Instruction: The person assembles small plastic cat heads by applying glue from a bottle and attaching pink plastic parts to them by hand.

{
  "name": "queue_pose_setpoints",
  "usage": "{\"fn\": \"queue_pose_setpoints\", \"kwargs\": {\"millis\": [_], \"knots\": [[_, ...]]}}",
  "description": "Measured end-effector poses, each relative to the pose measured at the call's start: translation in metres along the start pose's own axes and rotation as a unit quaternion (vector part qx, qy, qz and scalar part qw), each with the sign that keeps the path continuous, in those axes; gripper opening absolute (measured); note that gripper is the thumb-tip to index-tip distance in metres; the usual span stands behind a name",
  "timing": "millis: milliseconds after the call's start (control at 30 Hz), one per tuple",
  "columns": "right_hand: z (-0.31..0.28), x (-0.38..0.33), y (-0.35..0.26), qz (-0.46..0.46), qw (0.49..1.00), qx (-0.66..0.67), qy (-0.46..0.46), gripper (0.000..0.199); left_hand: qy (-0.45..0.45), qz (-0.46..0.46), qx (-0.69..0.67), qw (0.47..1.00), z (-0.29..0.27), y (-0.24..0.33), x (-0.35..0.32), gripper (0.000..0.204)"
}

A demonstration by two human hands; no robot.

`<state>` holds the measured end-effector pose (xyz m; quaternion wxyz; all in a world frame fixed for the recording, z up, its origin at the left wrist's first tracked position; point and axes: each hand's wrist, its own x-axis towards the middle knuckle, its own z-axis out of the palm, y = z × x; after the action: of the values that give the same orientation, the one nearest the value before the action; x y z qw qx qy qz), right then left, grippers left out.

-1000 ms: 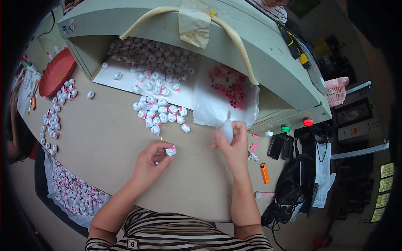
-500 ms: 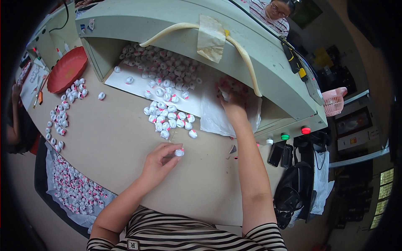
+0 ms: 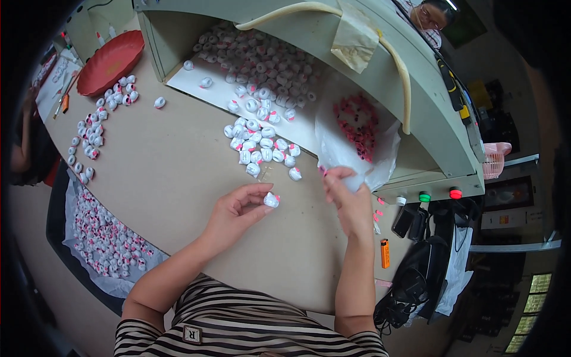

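Note:
Between the thumb and fingertips of my left hand is a small white rounded figurine piece with a pink patch, just above the table. To its right, my right hand pinches a small pink piece at its fingertips. A pale, translucent, bottle-like thing is also in that hand; its kind is unclear. Beyond the right hand, a white plastic bag lies spread in the booth with many small pink pieces on it. A cluster of white pieces sits ahead of my left hand.
The booth curves across the back, with more white pieces inside. A red dish stands far left. At lower left, a lined tray holds many pieces. An orange lighter and black bag are at right.
My right hand has come out of the booth, back toward my left hand, with a small pink piece at its fingertips. My left hand keeps its white piece. The whole view has shifted.

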<state>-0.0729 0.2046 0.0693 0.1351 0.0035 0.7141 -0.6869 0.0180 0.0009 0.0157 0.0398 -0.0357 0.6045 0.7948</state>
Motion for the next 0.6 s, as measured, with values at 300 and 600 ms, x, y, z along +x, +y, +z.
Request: {"fn": "queue_pose_setpoints", "kwargs": {"millis": [300,600], "knots": [[0.033,-0.046,0.029,0.117,0.979,0.104,-0.134,0.011,-0.047,0.041,0.051,0.997,0.003,0.002,-0.002,0.028],[0.031,-0.045,0.036,0.094,0.989,0.027,-0.109,0.016,-0.058,0.058,0.101,0.992,0.004,0.002,-0.004,0.027]]}}
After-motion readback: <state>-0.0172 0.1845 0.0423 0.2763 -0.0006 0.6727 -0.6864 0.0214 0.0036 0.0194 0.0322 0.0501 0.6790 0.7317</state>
